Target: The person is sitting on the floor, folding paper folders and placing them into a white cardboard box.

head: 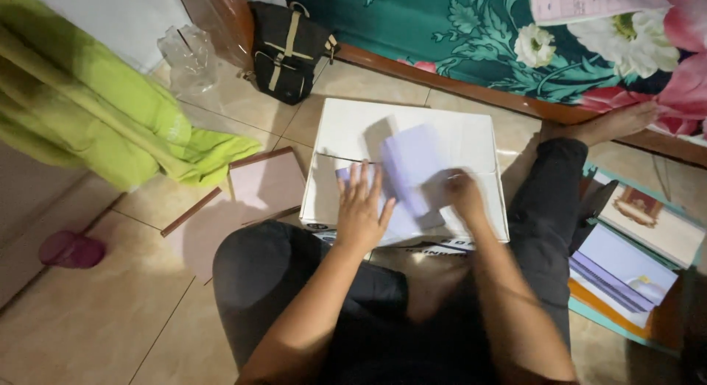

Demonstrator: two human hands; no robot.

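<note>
Left hand (pixel 362 208) spread flat, pinning pale lilac paper sheets (pixel 409 171) on white cardboard box (pixel 449 131); right hand (pixel 462 194) blurred, grip indiscernible. Sheets partly stacked, more lilac booklets (pixel 622 271) on floor unhandled.

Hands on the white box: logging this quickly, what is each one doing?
Left hand: open, flat on pale purple sheets atop the white box.
Right hand: closed on a blurred purple sheet.

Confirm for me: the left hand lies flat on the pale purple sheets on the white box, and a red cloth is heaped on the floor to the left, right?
Not quite. The cloth heaped at the left is lime green, not red, as the head view shows. The rest holds: the left hand lies flat, fingers spread, on the pale purple sheets on the white box.
</note>
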